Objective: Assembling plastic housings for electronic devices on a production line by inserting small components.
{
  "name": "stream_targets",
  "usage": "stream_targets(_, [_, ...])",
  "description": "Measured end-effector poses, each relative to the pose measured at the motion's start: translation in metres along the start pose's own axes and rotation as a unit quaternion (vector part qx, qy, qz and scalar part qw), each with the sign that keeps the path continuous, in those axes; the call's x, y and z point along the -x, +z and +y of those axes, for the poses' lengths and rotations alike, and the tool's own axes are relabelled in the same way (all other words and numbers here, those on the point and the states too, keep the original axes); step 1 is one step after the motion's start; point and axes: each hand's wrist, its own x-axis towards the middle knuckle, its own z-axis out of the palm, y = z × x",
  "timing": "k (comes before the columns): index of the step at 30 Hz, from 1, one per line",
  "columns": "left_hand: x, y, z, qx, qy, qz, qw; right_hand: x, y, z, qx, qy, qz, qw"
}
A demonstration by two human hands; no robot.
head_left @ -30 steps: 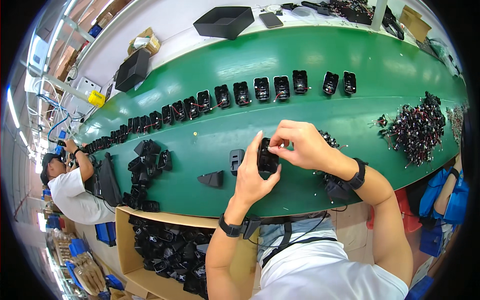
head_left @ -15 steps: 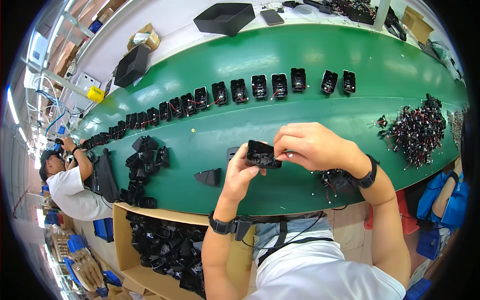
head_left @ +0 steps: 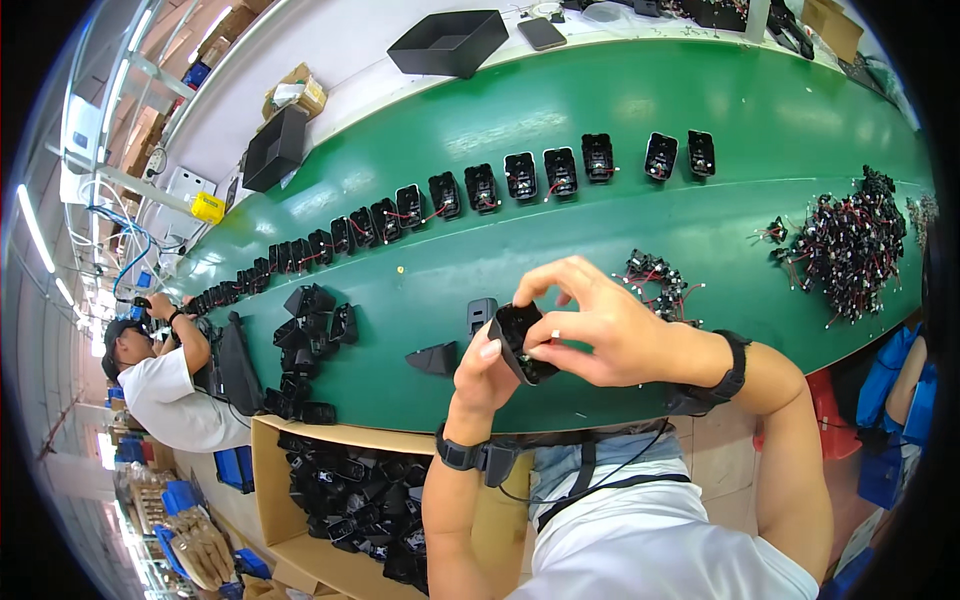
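Black housing [head_left: 516,326] — partly hidden — sits between hands [head_left: 615,335].

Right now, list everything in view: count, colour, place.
table: one, green, centre
held housing: one, black, centre
row housings: many, black, table's far side
heaped housings: several, black, table left
wire piles: at least two, black-red, table right
flat part: one, dark grey, beside held housing
wedge: one, black, left of held housing
filled carton: one, brown, lower left
trays: two, black, back
phone-like slab: one, dark, back
small object: one, yellow, back left
co-worker: one, white shirt, left
left grip: one, bare, around held housing
right grip: one, bare, at held housing's opening
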Motion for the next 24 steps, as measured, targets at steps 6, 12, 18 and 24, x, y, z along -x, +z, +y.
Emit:
stream_targets(6, [0.004, 0.003, 0.001, -0.035, 0.051, -0.022, 0.998, -0.005, -0.016, -0.006, -0.061, -0.002, -0.053, 0.997])
stream_targets(12, [0.001, 0.001, -0.002, -0.094, 0.044, -0.036, 0.994, -0.001, -0.011, 0.003, -0.178, 0.117, -0.055, 0.976])
stream_targets(18, [-0.006, -0.004, -0.018, -0.245, 0.099, -0.032, 0.964, 0.003, -0.012, 0.021, -0.431, 0.252, -0.059, 0.864])
stream_targets(24, [-0.006, -0.001, -0.009, -0.377, 0.201, 0.065, 0.902, 0.001, -0.013, 0.018, -0.599, 0.341, 0.006, 0.724])
